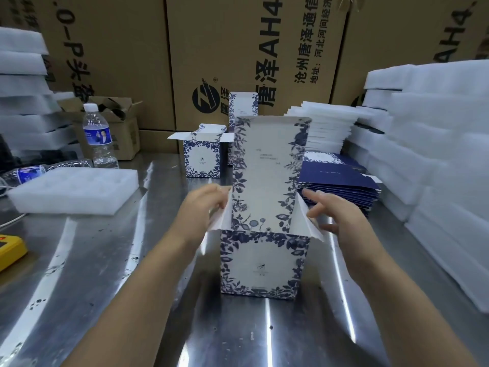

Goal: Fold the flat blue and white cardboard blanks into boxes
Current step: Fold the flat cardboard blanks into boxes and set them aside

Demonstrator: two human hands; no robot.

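Big brown cartons (238,49) with printed letters stand as a wall at the back, and stacks of white foam sheets (436,128) rise at the right side. In front of them lies a shiny metal table (105,260).

Near the front middle of the table stands a blue and white box (264,266), upright on its bottom and open at the top. Its long lid flap (267,168) stands straight up at the far side. The left side flap (222,215) and the right side flap (309,221) both lean outward.

The left hand (203,205) has its fingers bent around the edge of the left side flap and grips it. The right hand (341,221) is spread, its fingers almost straight, and the fingertips touch the right side flap without closing on it.

Just to the right of the box, behind the right hand, lies a pile of flat blanks (341,186), dark blue on top. Farther back stands a second box (202,157), also open at the top. On the left part of the table are a water bottle (99,136), standing upright, a white foam tray (74,189) near it, and a yellow device (9,250) at the edge of the view.
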